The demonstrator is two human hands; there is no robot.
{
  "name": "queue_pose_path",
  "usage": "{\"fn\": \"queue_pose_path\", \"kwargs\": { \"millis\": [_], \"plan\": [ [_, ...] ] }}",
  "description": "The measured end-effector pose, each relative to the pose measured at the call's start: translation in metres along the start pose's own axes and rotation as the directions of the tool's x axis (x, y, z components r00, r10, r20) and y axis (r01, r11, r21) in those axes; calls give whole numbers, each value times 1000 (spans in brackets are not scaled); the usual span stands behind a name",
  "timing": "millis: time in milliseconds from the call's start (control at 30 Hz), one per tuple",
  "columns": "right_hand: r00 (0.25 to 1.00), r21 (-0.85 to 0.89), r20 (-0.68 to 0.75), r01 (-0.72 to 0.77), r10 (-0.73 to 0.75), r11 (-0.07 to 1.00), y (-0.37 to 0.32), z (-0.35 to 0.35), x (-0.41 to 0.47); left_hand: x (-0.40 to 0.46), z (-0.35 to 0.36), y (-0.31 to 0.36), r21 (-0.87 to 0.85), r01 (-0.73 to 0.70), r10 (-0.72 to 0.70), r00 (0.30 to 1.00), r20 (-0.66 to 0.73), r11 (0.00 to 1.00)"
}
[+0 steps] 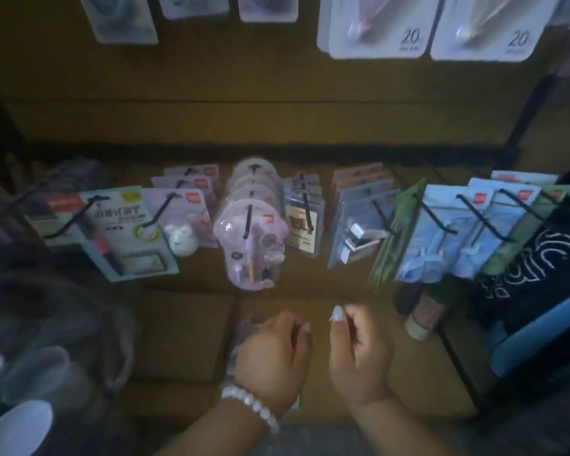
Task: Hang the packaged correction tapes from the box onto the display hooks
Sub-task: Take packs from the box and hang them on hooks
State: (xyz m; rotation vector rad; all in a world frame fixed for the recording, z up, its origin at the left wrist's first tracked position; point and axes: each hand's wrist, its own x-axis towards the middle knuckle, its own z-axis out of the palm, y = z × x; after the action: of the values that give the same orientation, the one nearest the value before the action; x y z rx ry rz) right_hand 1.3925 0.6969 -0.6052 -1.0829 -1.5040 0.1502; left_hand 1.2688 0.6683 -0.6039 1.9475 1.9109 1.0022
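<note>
A dim brown display wall (277, 120) carries hooks (247, 222) full of packs (250, 245). Our left hand (273, 353) and right hand (359, 353) hover near, loosely curled; whether they hold anything we cannot tell. No correction tape shows clearly. We should align the pack's hole squarely with a hook.

- Brown display back panel (244, 93), dimly lit, picture blurred
- Black horizontal rail (277, 153) across the panel
- Black metal frame upright (527, 103) at right
- Brown surface (185, 334) below the rail
</note>
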Motion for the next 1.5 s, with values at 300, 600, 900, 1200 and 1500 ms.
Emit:
{"fn": "queue_pose_path", "kwargs": {
  "millis": [300, 600, 900, 1200, 1500],
  "plan": [
    [687, -371, 391, -491, 612, 788, 86, 57, -42, 2, 61, -93, 178, 429, -464, 834, 299, 886],
    [129, -543, 439, -750, 889, 377, 156, 115, -84, 10, 104, -156, 210, 570, -605, 714, 352, 794],
    [-152, -406, 452, -913, 879, 51, 239, 163, -151, 15, 118, -178, 321, 634, -710, 637, 300, 704],
    [-18, -646, 405, -713, 914, 272, 184, 152, -115, 10, 126, -171, 179, 642, -659, 670, 342, 745],
    [94, -542, 565, -706, 820, 455, 168, 170, -108, -1, 125, -168, -25, 658, -627, 728, 278, 752]
  ]
}}
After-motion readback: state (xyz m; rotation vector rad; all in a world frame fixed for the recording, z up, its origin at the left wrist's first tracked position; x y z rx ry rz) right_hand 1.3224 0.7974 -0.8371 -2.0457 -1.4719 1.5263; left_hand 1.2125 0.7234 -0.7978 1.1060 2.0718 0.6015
